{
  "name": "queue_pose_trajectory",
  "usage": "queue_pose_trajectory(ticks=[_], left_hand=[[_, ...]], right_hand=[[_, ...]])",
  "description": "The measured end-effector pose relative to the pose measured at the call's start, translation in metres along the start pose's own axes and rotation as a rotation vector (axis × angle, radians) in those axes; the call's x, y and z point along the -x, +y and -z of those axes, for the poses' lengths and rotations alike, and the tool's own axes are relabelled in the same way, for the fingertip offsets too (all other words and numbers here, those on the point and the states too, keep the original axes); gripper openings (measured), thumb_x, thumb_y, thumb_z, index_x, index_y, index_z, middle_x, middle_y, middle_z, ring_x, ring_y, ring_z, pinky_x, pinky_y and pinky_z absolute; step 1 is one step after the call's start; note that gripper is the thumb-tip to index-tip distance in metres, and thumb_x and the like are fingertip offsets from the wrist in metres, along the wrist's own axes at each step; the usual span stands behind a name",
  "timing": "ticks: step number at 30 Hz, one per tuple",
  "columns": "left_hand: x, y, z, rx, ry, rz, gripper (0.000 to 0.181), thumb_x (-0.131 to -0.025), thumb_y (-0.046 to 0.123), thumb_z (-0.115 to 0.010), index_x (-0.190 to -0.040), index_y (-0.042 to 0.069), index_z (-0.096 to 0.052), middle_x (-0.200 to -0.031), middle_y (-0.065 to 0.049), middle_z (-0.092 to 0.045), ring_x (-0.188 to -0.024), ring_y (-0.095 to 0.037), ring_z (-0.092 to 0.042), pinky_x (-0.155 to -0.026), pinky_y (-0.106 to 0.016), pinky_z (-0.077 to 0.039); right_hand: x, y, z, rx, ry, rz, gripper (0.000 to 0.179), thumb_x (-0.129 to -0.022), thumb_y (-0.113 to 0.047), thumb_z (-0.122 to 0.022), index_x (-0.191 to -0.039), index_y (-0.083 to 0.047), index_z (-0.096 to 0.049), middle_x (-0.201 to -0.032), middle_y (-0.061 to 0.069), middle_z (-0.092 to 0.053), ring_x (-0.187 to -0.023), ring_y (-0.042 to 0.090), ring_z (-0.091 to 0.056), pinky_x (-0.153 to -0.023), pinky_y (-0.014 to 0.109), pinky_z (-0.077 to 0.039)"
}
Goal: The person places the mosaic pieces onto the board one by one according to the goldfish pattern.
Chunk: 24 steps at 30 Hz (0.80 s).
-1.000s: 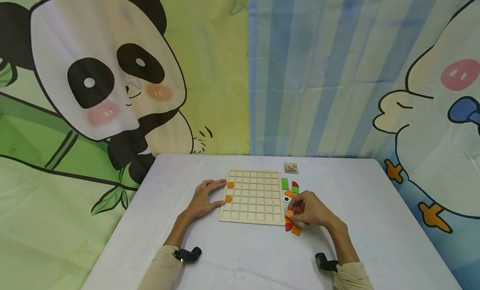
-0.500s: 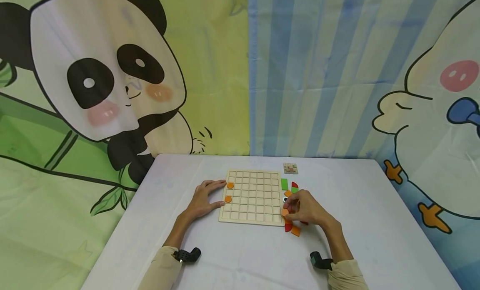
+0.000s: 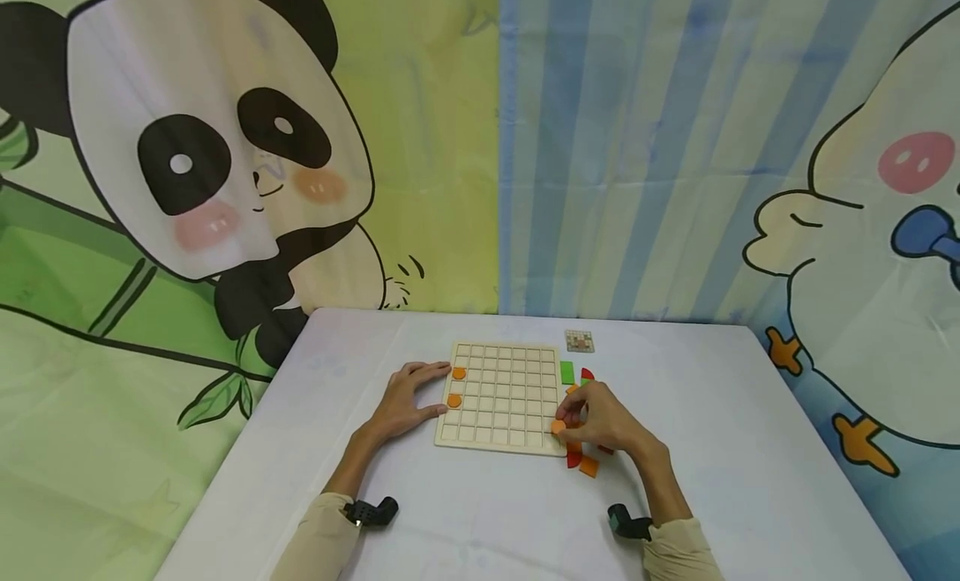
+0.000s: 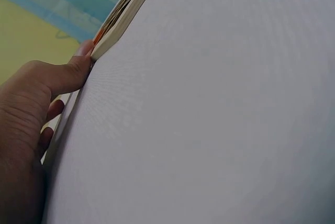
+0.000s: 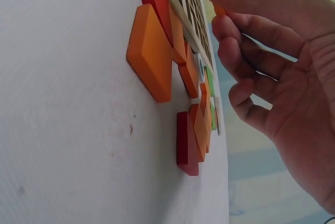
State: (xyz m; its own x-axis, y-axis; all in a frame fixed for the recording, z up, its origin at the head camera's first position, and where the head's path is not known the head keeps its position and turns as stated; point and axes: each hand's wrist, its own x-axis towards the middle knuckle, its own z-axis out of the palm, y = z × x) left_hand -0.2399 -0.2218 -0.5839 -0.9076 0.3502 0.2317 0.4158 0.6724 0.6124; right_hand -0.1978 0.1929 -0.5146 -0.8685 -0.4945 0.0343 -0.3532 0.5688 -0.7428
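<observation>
A pale wooden grid board lies flat on the table, with two orange round pieces in its left columns. My left hand rests at the board's left edge, thumb and fingertips touching it; in the left wrist view the thumb presses the rim. Between thumb and forefinger, my right hand pinches an orange round piece over the board's right edge. The right wrist view shows this orange piece edge-on, held above the table, with the other fingers loosely curled.
Right of the board lie loose pieces: a green one, a red one, an orange one and several more partly under my right hand. A small patterned card lies behind them. Printed curtains hang behind the table.
My right hand has moved left with the pinched orange piece, from over the loose pieces to the board's right edge. The left hand stays at the board.
</observation>
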Motion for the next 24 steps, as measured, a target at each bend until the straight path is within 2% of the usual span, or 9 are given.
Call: queue_pose_trajectory(ticks=[6,14,24], left_hand=[[0.001,-0.002,-0.001,-0.008,-0.001,0.004,0.076,-0.089,0.035,-0.092,-0.158,0.025,-0.060,-0.166,0.006,-0.056,-0.149,-0.030,-0.048,-0.120,-0.060,-0.032],[0.000,-0.004,-0.001,0.003,-0.005,0.011,0.076,-0.090,0.036,-0.091,-0.159,0.027,-0.059,-0.167,0.007,-0.055,-0.150,-0.029,-0.047,-0.121,-0.059,-0.031],[-0.001,-0.003,-0.001,0.002,-0.003,-0.004,0.076,-0.089,0.036,-0.091,-0.158,0.025,-0.060,-0.167,0.005,-0.056,-0.149,-0.029,-0.048,-0.120,-0.059,-0.031]], right_hand=[[-0.003,-0.002,-0.004,-0.006,-0.006,0.018,0.017,-0.082,-0.011,-0.093,-0.093,-0.010,-0.080,-0.086,0.006,-0.074,-0.080,0.026,-0.068,-0.072,0.024,-0.056],[-0.011,-0.004,-0.009,-0.032,-0.021,0.027,0.016,-0.082,-0.008,-0.092,-0.093,-0.009,-0.081,-0.081,0.001,-0.073,-0.074,0.012,-0.064,-0.068,0.026,-0.058],[-0.021,-0.010,-0.016,-0.031,-0.022,0.034,0.014,-0.082,-0.008,-0.093,-0.090,-0.010,-0.081,-0.077,-0.003,-0.071,-0.071,0.011,-0.062,-0.066,0.025,-0.055]])
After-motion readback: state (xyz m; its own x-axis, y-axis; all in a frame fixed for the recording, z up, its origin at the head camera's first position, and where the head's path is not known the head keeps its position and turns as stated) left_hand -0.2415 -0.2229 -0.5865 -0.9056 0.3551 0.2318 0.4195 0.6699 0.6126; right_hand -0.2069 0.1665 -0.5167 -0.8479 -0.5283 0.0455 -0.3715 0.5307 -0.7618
